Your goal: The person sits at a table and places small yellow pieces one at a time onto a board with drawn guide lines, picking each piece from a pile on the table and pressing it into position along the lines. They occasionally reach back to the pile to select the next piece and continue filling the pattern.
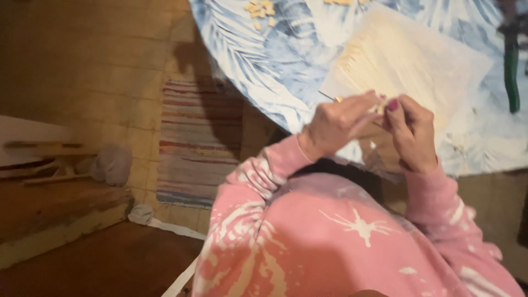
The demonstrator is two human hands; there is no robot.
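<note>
Now thin stick (pixel 329 97) pinched in left hand (pixel 336 123) fingers; right hand (pixel 412 132) fingertips closed beside it

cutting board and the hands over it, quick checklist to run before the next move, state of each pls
1. Left hand grips the thin knife-like tool: ok, fingers closed around it, tip pointing left.
2. Right hand pinches the small pale piece: ok, but the piece is mostly hidden.
3. Both hands sit over the cutting board: ok, at its near edge.
4. Blade clear of fingertips: cannot tell, the contact spot is covered.
5. Pale cut bits stay apart on the blue patterned tablecloth: ok, at the far side.
6. Green-handled object at the right edge is out of the way: ok.
</note>
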